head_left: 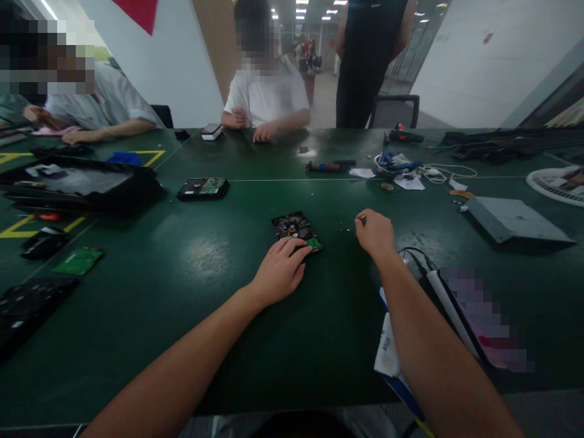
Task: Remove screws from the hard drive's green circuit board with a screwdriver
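A small black hard drive with a green circuit board lies on the dark green table in front of me. My left hand rests on its near edge, fingers curled against it. To the right, my right hand is closed in a pinch round a small tool with a green tip. A few tiny screws lie on the table between the drive and that hand.
A second drive lies further left, near a black tray and a green board. A grey case, cables and a screwdriver sit to the right and behind. Two people sit opposite; one stands.
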Demonstrator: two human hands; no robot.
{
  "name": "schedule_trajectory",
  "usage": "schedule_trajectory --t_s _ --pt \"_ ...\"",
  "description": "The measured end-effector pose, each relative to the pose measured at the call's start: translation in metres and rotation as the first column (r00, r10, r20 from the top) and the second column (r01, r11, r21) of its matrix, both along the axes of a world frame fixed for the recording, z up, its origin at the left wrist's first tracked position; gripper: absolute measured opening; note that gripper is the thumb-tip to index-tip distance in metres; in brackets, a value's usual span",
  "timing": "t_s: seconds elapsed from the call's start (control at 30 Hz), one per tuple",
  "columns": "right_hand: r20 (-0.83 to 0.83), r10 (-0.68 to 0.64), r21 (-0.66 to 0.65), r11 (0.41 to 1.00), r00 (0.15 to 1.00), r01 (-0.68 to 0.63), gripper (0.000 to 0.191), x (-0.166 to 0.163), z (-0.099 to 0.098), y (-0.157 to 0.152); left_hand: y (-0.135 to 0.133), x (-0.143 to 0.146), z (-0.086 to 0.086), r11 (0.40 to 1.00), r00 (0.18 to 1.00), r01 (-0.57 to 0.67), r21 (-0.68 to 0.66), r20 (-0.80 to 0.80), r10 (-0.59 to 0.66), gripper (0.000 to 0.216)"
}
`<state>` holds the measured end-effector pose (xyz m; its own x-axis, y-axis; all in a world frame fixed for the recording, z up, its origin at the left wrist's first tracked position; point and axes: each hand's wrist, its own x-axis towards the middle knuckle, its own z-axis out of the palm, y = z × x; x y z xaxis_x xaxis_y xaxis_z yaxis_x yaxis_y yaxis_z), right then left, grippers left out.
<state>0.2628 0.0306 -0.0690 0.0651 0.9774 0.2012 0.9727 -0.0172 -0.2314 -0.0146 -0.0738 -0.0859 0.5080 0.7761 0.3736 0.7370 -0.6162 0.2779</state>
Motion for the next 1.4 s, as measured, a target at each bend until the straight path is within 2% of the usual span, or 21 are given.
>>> schedule_trajectory --t_s 0.07,0.23,0.53,0.83,1.1,1.4 --pt "0.036 -0.011 -0.038 0.999 0.999 0.012 0.024 0.003 0.002 0.0 0.0 0.0 0.0 1.0 1.0 0.002 0.0 -0.005 -0.002 0.047" --pt "0.067 0.076 -0.159 0.985 0.995 -0.064 0.023 -0.001 0.0 -0.001 0.001 0.0 -0.001 1.0 1.0 -0.003 0.001 -0.01 0.003 0.047" --pt "0.04 0.134 -0.144 0.981 0.99 -0.127 0.025 -0.005 -0.006 -0.002 0.0 -0.001 -0.001 1.0 1.0 0.004 -0.001 0.004 -0.004 0.048" --pt "0.002 0.067 -0.086 0.994 0.998 -0.066 0.021 -0.011 -0.003 -0.001 0.0 -0.001 0.0 1.0 1.0 0.008 -0.003 0.003 -0.008 0.049" --pt "-0.037 0.165 -0.054 0.984 0.986 -0.167 0.02 -0.007 -0.007 0.0 0.001 -0.001 -0.001 1.0 1.0 0.004 -0.005 -0.008 -0.004 0.048" --pt "-0.02 0.216 -0.118 0.969 0.976 -0.217 0.022 -0.013 -0.013 0.001 0.0 -0.001 0.0 1.0 1.0 0.006 -0.002 -0.003 -0.006 0.048"
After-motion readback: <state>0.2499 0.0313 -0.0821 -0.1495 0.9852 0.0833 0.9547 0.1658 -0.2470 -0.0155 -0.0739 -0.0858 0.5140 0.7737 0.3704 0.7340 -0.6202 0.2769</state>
